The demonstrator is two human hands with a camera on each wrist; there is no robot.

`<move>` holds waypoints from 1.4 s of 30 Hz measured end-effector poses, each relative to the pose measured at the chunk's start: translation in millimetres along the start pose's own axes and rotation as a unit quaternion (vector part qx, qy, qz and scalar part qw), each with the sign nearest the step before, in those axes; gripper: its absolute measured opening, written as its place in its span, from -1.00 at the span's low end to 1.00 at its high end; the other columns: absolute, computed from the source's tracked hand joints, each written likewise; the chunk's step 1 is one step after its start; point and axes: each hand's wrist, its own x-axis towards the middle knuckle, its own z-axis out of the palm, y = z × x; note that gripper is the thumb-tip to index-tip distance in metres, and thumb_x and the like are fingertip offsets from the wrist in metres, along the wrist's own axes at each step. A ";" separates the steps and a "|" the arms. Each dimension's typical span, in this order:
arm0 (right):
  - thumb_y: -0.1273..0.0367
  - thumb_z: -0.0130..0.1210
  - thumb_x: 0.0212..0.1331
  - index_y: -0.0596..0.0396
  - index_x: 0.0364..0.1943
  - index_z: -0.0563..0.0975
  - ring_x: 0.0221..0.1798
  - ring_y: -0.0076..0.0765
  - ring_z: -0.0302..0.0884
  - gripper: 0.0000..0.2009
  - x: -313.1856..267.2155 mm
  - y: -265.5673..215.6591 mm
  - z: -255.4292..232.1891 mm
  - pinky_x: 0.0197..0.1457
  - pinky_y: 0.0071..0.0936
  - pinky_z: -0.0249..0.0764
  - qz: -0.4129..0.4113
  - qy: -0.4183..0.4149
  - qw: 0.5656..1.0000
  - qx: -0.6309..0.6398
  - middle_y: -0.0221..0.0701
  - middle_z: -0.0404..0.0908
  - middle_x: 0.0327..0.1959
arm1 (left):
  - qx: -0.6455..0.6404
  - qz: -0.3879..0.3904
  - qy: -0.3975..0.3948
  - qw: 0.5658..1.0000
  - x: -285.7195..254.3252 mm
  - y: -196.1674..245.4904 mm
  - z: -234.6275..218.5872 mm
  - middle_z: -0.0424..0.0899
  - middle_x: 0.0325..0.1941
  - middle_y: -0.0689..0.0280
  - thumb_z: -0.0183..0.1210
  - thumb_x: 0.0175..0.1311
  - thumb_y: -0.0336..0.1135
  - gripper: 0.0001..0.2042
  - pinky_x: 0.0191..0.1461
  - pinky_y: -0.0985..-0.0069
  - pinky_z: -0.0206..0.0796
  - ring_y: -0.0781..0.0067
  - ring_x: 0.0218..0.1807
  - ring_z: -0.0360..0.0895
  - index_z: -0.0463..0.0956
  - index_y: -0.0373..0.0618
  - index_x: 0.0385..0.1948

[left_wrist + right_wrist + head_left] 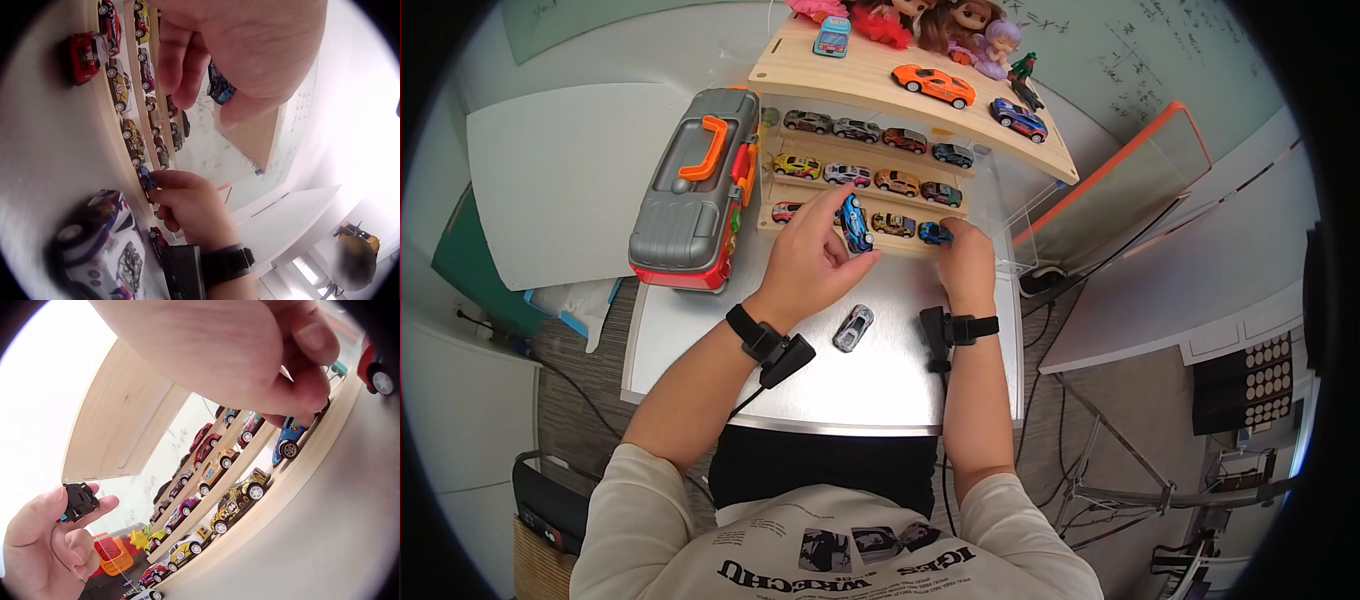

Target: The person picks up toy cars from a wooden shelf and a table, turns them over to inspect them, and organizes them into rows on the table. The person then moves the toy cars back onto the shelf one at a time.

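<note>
My left hand (800,265) is raised in front of the tiered wooden rack and pinches a blue toy car (857,224) between thumb and fingers. In the right wrist view its black underside shows. At the right end of the rack's lowest tier, my right hand (968,262) has its fingertips on another blue toy car (289,439), which stands on the wooden ledge. Beside that car sits a black-and-yellow toy car (240,503). A white and grey toy car (854,328) lies on the table between my forearms.
Toy cars (847,175) in rows fill the tiers. A red toy car (84,57) stands before the rack, another red car (378,372) near its right end. A grey toolbox (695,200) stands left. The wooden top shelf (840,75) overhangs, bearing dolls and cars.
</note>
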 end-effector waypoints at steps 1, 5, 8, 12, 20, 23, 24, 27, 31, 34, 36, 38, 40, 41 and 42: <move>0.63 0.12 0.13 0.14 -0.04 0.72 0.00 0.23 0.69 -0.68 -0.1 0.7 0.5 0.08 0.00 0.61 0.000 0.000 1.000 0.000 0.03 0.73 -0.08 | 0.000 0.000 0.000 1.000 0.0 -0.3 0.2 0.61 -0.63 0.39 0.56 0.07 -0.36 -0.19 -0.27 0.57 0.39 0.58 -0.54 0.51 0.36 -0.26 0.42; 0.64 0.11 0.12 0.14 -0.05 0.73 0.03 0.20 0.68 -0.67 -1.5 -3.8 -2.0 0.11 -0.03 0.60 -0.015 0.024 0.999 0.017 -0.06 0.74 -0.02 | 0.005 0.019 0.007 1.000 0.2 -3.0 1.1 0.61 -0.63 0.39 0.56 0.06 -0.36 -0.18 -0.31 0.58 0.38 0.58 -0.55 0.50 0.36 -0.25 0.43; 0.65 0.11 0.11 0.15 -0.07 0.74 0.04 0.18 0.68 -0.67 -1.2 -4.3 -1.4 0.13 -0.06 0.60 -0.040 0.033 0.998 0.042 -0.11 0.74 -0.02 | -0.002 0.014 0.008 1.000 -0.4 -2.6 2.0 0.62 -0.63 0.38 0.56 0.06 -0.36 -0.18 -0.34 0.59 0.38 0.58 -0.55 0.50 0.36 -0.26 0.42; 0.65 0.12 0.10 0.16 -0.09 0.74 0.03 0.16 0.68 -0.68 -1.9 -2.4 1.9 0.14 -0.07 0.60 -0.047 0.015 0.997 0.054 -0.11 0.75 -0.03 | 0.023 0.023 0.008 0.999 -0.2 -2.5 1.6 0.62 -0.62 0.39 0.56 0.06 -0.36 -0.20 -0.33 0.59 0.38 0.59 -0.52 0.50 0.38 -0.26 0.41; 0.61 0.14 0.12 0.20 -0.11 0.73 0.04 0.17 0.67 -0.74 -2.9 -0.9 0.8 0.15 -0.07 0.59 -0.038 0.020 0.997 0.061 -0.10 0.75 -0.04 | 0.020 0.003 0.002 1.000 0.3 -0.1 1.5 0.61 -0.62 0.39 0.55 0.07 -0.37 -0.22 -0.31 0.59 0.39 0.59 -0.48 0.49 0.39 -0.25 0.40; 0.56 0.19 0.15 0.21 -0.11 0.72 -0.03 0.12 0.69 -0.77 -2.9 -2.1 -0.8 0.08 -0.10 0.61 -0.046 0.035 0.996 0.061 -0.08 0.75 -0.07 | 0.020 -0.006 -0.001 1.000 0.7 -1.5 1.9 0.59 -0.63 0.40 0.55 0.07 -0.38 -0.22 -0.31 0.61 0.38 0.61 -0.48 0.50 0.38 -0.25 0.40; 0.51 0.23 0.19 0.22 -0.10 0.72 -0.10 0.07 0.72 -0.79 -2.8 -2.1 -1.3 0.01 -0.13 0.64 -0.063 0.051 0.995 0.061 -0.07 0.75 -0.10 | 0.021 -0.010 -0.002 1.000 0.8 -1.9 2.1 0.58 -0.64 0.41 0.55 0.07 -0.38 -0.21 -0.33 0.63 0.38 0.63 -0.47 0.51 0.38 -0.25 0.40; 0.39 0.29 0.27 0.21 -0.05 0.71 -0.31 -0.28 0.73 -0.76 -2.9 -15.0 1.2 -0.26 -0.36 0.62 0.039 -0.040 0.952 0.302 -0.21 0.78 -0.20 | 0.010 -0.053 -0.029 0.998 1.1 -1.4 1.0 0.65 -0.51 0.37 0.55 0.07 -0.38 -0.20 -0.36 0.65 0.39 0.66 -0.48 0.53 0.37 -0.25 0.41; 0.27 0.32 0.33 0.16 -0.08 0.70 -0.44 -0.61 0.60 -0.75 -14.8 -59.9 -22.7 -0.45 -0.61 0.45 0.122 -0.245 0.795 0.542 -0.42 0.75 -0.32 | -0.005 -0.033 -0.061 0.998 -1.8 -10.2 4.3 0.72 -0.19 0.26 0.56 0.03 -0.37 -0.19 -0.38 0.65 0.42 0.66 -0.51 0.53 0.39 -0.24 0.41; 0.27 0.27 0.34 0.09 -0.18 0.67 -0.47 -0.67 0.57 -0.82 -20.5 -61.6 -11.5 -0.50 -0.69 0.36 0.076 -0.364 0.740 0.560 -0.51 0.70 -0.40 | 0.032 0.001 -0.109 0.994 -0.6 -11.4 5.6 0.64 0.11 0.16 0.59 -0.02 -0.33 -0.15 -0.39 0.64 0.43 0.66 -0.54 0.51 0.40 -0.22 0.42; 0.31 0.20 0.37 0.10 -0.20 0.64 -0.50 -0.64 0.57 -0.85 -22.2 -57.9 -2.2 -0.53 -0.66 0.39 0.096 -0.376 0.752 0.533 -0.49 0.68 -0.40 | 0.054 0.028 -0.130 0.990 -0.3 -10.0 4.9 0.60 0.23 0.12 0.60 -0.05 -0.30 -0.13 -0.40 0.65 0.43 0.66 -0.54 0.51 0.41 -0.22 0.42; 0.33 0.18 0.32 0.10 -0.25 0.62 -0.57 -0.64 0.52 -0.87 -18.7 -49.2 1.9 -0.59 -0.66 0.33 0.119 -0.365 0.742 0.550 -0.48 0.64 -0.47 | 0.093 0.045 -0.147 0.984 0.9 -2.7 1.8 0.57 0.32 0.08 0.61 -0.06 -0.25 -0.08 -0.41 0.67 0.41 0.69 -0.54 0.49 0.37 -0.22 0.45; 0.36 0.16 0.26 0.09 -0.28 0.60 -0.65 -0.63 0.45 -0.89 -16.0 -44.2 2.9 -0.65 -0.64 0.27 0.179 -0.362 0.770 0.494 -0.46 0.61 -0.54 | 0.145 0.069 -0.131 0.978 3.3 0.3 0.2 0.62 0.31 0.06 0.56 0.04 -0.13 -0.20 -0.37 0.58 0.45 0.51 -0.48 0.58 0.47 -0.22 0.37; 0.37 0.15 0.20 0.08 -0.35 0.58 -0.71 -0.61 0.42 -0.91 -17.3 -44.4 1.6 -0.71 -0.62 0.22 0.190 -0.345 0.771 0.501 -0.43 0.60 -0.58 | 0.147 0.074 -0.141 0.976 4.3 -0.9 1.5 0.62 0.31 0.06 0.56 0.04 -0.13 -0.20 -0.37 0.58 0.45 0.51 -0.48 0.58 0.47 -0.22 0.37; 0.37 0.15 0.20 0.08 -0.35 0.58 -0.71 -0.61 0.42 -0.91 -17.7 -44.7 1.5 -0.71 -0.62 0.22 0.193 -0.338 0.769 0.507 -0.43 0.60 -0.58 | 0.229 0.117 -0.102 0.961 4.5 -4.5 3.9 0.66 0.26 0.06 0.51 0.09 -0.10 -0.30 -0.29 0.49 0.48 0.39 -0.39 0.63 0.54 -0.22 0.28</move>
